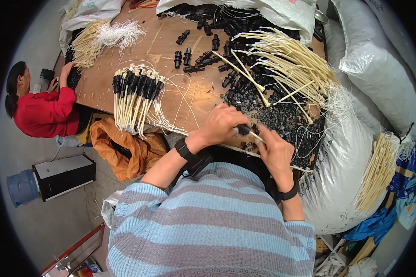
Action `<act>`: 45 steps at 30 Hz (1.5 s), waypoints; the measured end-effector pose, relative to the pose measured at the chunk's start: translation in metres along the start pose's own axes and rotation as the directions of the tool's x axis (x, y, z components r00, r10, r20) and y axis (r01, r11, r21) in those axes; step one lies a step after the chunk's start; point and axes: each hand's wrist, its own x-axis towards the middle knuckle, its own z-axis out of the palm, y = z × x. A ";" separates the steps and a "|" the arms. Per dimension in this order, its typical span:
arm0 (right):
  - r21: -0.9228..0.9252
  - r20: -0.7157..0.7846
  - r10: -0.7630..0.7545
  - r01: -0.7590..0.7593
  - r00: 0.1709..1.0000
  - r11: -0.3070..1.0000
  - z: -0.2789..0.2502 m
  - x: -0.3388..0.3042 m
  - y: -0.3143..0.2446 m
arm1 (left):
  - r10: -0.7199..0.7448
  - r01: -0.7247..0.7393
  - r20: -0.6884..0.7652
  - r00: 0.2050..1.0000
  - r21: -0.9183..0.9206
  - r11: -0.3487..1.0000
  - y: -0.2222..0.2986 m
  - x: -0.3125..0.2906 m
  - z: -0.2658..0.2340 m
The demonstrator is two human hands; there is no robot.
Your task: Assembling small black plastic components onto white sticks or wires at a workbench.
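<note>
Near the table's front edge, my left hand (223, 123) is closed on a small black plastic fitting (243, 130). A pale thin tube (257, 137) runs from the fitting to my right hand (276, 150), whose fingers pinch it; motion blurs those fingertips. Whether the tube sits inside the fitting or only touches it, I cannot tell. Just beyond my hands lies a heap of small black parts (282, 117). To the left, a bundle of pale tubes with black fittings (138, 90) on their ends hangs partly over the edge.
Loose black fittings (187, 56) scatter across the wooden table (138, 41). A large bundle of pale tubes (291, 64) with white strings lies at the right. White sacks (342, 175) crowd that side. An orange bag (120, 143) stands below the left edge; a person in red (46, 111) works beyond.
</note>
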 end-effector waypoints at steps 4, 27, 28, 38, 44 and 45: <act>0.243 -0.035 0.271 -0.254 0.962 0.936 0.008 0.014 0.015 | 0.048 -0.021 -0.096 0.994 0.258 0.966 -0.002 -0.002 -0.002; 0.299 -0.113 -0.041 0.073 0.993 0.952 0.041 0.020 -0.002 | -0.449 0.430 -0.022 0.893 -0.251 0.867 -0.016 -0.016 0.015; 0.248 -0.156 -0.031 0.069 0.987 0.966 0.041 0.020 -0.002 | -0.342 0.325 -0.108 0.934 -0.149 0.934 -0.017 -0.018 0.015; 0.292 -0.125 -0.072 0.106 0.990 0.951 0.045 0.025 -0.004 | -0.284 0.286 0.063 0.957 -0.026 0.958 -0.003 -0.013 0.008; 0.423 -0.043 -0.106 0.114 0.993 0.899 0.042 0.022 -0.013 | -0.303 0.349 0.243 0.922 -0.176 0.921 0.003 -0.005 0.003; 0.432 0.009 -0.086 0.073 0.996 0.899 0.046 0.021 -0.010 | -0.303 0.349 0.242 0.922 -0.178 0.920 0.000 -0.006 0.005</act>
